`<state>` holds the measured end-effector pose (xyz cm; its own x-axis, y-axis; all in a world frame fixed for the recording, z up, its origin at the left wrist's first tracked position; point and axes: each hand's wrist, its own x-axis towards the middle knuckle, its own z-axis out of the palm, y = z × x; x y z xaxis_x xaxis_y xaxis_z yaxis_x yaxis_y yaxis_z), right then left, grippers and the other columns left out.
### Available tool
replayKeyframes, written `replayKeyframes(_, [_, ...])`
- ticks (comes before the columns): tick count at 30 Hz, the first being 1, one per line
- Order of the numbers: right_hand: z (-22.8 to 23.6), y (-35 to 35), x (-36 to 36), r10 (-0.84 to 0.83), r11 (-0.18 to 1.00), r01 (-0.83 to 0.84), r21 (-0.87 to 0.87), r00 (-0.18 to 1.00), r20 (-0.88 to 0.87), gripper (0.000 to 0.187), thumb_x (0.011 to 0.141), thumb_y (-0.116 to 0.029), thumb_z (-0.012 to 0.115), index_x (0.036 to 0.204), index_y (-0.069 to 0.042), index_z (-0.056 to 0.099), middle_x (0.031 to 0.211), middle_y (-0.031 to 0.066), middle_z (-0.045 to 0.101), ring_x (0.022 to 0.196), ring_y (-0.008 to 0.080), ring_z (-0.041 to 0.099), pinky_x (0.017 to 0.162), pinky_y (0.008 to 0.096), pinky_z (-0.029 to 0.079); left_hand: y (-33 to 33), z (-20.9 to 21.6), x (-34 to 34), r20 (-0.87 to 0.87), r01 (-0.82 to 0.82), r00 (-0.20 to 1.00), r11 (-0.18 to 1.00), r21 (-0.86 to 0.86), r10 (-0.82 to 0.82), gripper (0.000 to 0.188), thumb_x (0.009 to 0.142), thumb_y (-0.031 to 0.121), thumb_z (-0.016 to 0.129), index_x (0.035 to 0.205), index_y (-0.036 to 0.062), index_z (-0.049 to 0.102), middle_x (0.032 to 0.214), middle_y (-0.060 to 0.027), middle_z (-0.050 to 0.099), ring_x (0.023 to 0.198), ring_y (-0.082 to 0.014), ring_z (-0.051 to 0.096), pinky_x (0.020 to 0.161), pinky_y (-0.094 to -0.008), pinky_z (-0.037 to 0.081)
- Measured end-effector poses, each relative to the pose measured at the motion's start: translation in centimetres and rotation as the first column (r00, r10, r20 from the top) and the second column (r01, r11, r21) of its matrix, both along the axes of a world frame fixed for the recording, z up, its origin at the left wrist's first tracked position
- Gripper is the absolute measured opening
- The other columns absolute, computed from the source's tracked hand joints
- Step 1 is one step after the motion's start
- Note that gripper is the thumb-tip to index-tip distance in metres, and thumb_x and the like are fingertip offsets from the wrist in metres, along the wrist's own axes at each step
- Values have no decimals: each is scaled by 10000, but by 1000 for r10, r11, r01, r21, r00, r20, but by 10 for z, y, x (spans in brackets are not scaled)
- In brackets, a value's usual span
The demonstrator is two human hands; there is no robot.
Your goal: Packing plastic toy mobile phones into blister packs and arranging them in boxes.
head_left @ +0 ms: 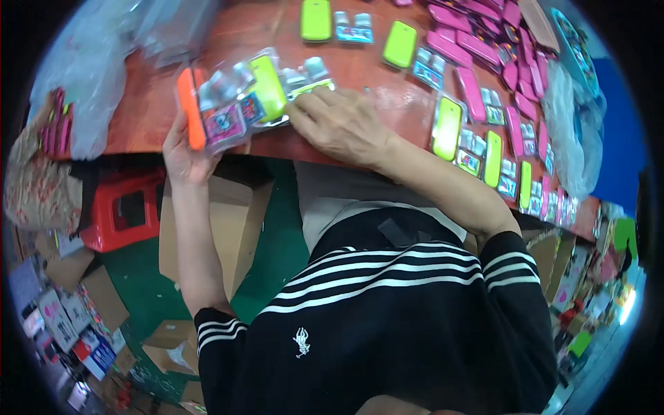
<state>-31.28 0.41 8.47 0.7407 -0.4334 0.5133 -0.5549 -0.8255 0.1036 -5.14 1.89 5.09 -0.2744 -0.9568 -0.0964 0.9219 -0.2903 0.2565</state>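
Note:
My left hand (188, 158) grips a clear plastic pack at the table's near edge. In that pack are a long orange case (191, 111), small white-capped bottles and a pink printed card (225, 123). Just right of it, partly overlapping, lies another clear pack with a yellow-green case (268, 88), more small bottles and printed cards. The fingers of my right hand (340, 126) are curled down at this second pack's right side, by a small bottle (315, 67). The fingertips are partly hidden, and what they pinch there is not fully visible.
Yellow-green cases (448, 128) and bottle sets (429, 68) lie in rows on the red table (360, 104). Pink cases (477, 48) are heaped far right. Clear plastic bags (83, 76) cover the left. Below stand a cardboard box (207, 228) and a red stool (128, 207). Another person's sleeve (38, 180) shows far left.

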Motion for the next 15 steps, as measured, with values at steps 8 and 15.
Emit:
replayKeyframes(8, [-7,-13,-38,-514,817,263,513,736,441,354,770,-340,617,980,-57,584,911,138,605,884,306,586,671,402,486,-14,28,-29,586,-284,808,913,293,63,532,921,258,413,1379,33,259,1404,-189,286,1274,-382,281,1035,-559,228])
replayKeyframes(15, [-32,-52,18,-701,293,31,956,687,192,405,711,-344,619,906,11,641,972,219,606,903,365,593,756,434,494,-10,34,-40,729,-387,670,904,179,142,524,899,254,474,1351,28,331,1377,-145,360,1259,-310,342,1032,-436,311])
